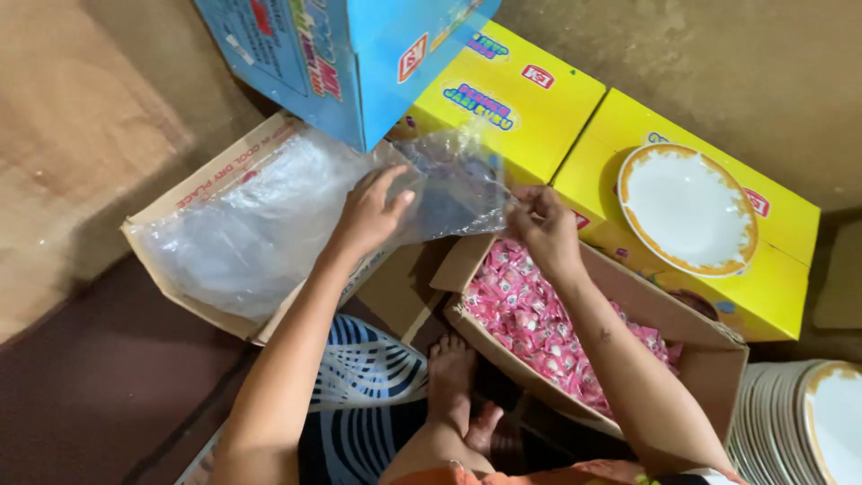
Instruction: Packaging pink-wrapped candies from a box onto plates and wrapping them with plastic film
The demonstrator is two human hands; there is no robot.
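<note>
On the far left sits an open brown box [193,193] on the floor. It is full of clear plastic bags [247,224], all crinkly and shiny. None of them look filled.

Next comes the left hand [370,214]. It rests on the edge of one clear bag [453,184] that is pulled out of the pile. The fingers are bent around the plastic, so this grip is closed on the bag. Above it hangs a blue box [346,58], tilted, with its corner close over the bag.

The bag stretches across to the right hand [543,229]. That hand pinches the other side of the bag between thumb and fingers. So both hands hold the same bag, up in the air between the two brown boxes. It looks empty and see-through. I cannot tell if its mouth is open.

Just under the right hand is a second brown box [709,359], full of little pink sweets [530,314] in wrappers. The pile looks high, so it seems most of the sweets are not bagged yet.

Behind are yellow boxes [530,99], and a white plate [687,208] with a gold rim lies on one. At the far right corner is a stack of plates [799,422]. The person's bare foot [452,368] shows at the bottom.
</note>
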